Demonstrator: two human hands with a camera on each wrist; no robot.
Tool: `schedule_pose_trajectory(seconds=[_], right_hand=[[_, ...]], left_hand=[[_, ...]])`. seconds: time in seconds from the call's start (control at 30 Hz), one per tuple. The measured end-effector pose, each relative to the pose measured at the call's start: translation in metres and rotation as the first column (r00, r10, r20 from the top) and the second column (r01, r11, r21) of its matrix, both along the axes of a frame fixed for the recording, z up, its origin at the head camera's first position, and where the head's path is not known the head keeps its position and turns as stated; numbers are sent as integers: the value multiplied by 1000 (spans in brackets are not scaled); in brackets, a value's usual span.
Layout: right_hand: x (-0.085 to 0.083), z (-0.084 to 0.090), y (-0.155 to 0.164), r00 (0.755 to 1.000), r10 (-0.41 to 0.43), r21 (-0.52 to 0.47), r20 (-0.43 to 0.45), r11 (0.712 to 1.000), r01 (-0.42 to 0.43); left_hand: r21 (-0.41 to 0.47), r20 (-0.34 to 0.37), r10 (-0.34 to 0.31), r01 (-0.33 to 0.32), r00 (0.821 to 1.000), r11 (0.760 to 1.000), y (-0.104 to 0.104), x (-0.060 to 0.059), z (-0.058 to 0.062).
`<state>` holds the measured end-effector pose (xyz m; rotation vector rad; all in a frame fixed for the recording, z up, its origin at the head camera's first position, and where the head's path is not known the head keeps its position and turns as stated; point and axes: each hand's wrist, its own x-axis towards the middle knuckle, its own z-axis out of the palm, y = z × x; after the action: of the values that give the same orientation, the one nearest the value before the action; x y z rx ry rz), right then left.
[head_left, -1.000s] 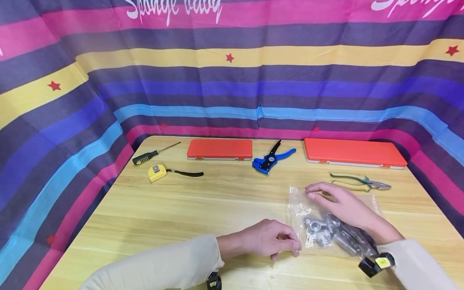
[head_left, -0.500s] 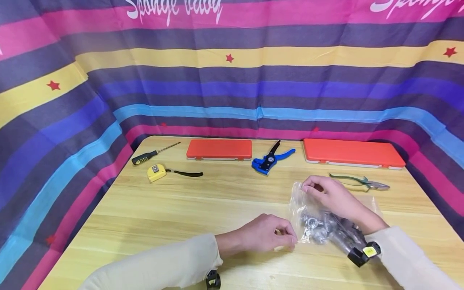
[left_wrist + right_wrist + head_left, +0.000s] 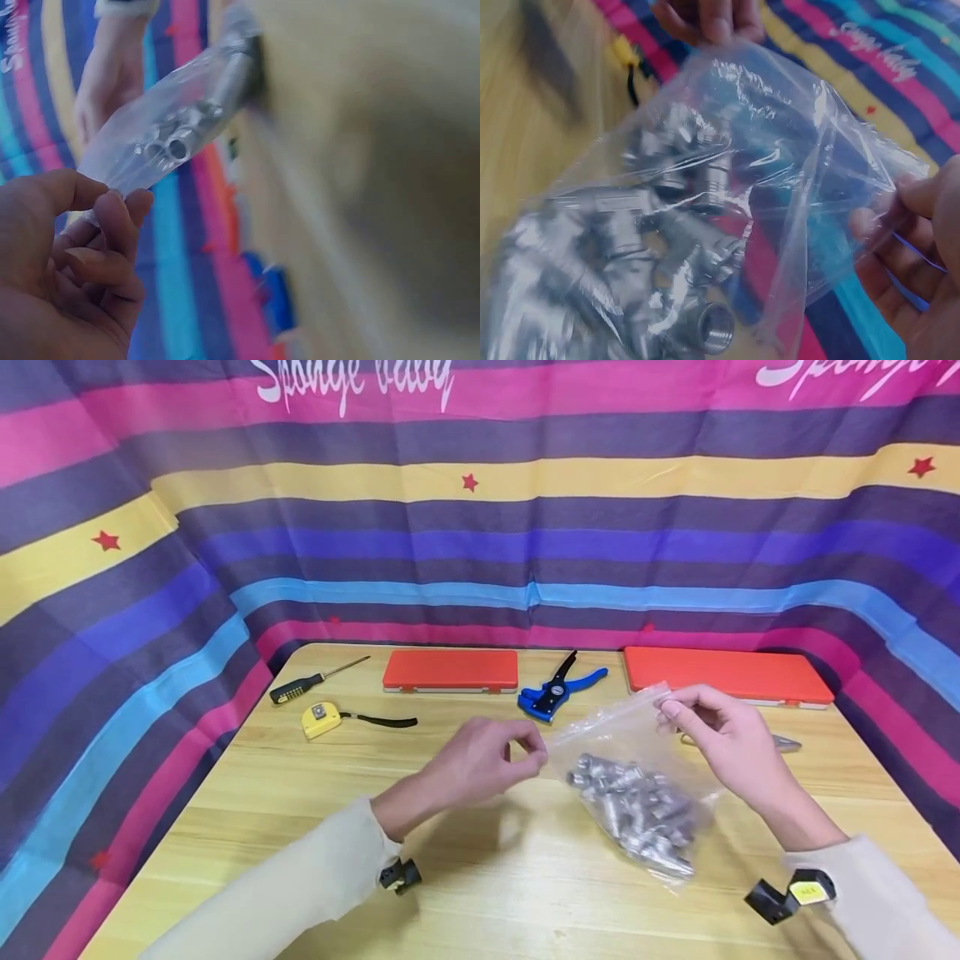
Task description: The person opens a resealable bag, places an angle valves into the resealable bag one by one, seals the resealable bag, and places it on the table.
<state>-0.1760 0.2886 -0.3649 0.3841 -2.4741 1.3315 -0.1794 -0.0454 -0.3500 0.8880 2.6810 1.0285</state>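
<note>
Above the wooden table (image 3: 315, 793), left hand (image 3: 480, 764) and right hand (image 3: 723, 735) each pinch a top corner of a clear plastic bag (image 3: 637, 760), silver metal fittings (image 3: 637, 810) sagging at its bottom.

place: staged recording booth set up as a hand-tool bench | enclosure: striped cloth backdrop (image 3: 480, 527) wraps top and both sides | surface: wooden table (image 3: 315, 810) | tools, upper middle: screwdriver (image 3: 311, 679), tape measure (image 3: 318, 718), wire stripper (image 3: 555, 689), two orange cases (image 3: 450, 670)
</note>
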Motion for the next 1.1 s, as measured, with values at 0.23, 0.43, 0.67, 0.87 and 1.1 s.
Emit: schedule_pose_trajectory(seconds=[0.23,0.43,0.67,0.87,1.1], right_hand=[[9,19,-19,1000,13,-242,-24,970,-19],[20,30,-37,995,48,-312,-85,947,-72],[25,23,-44,982,178,-389,-63,902,-189],[26,17,-44,965,235,-344,-118,902,-262],[30,20,-43,966,206,-286,-153,927,-243]], left_hand=[[90,-211,91,-73,973,993,-21,-5,45],[160,-340,129,-78,931,984,-37,4,67],[193,-335,91,-26,938,981,-48,7,68],[195,-319,67,-3,945,981,-53,5,64],[226,-325,80,-5,942,974,-58,4,58]])
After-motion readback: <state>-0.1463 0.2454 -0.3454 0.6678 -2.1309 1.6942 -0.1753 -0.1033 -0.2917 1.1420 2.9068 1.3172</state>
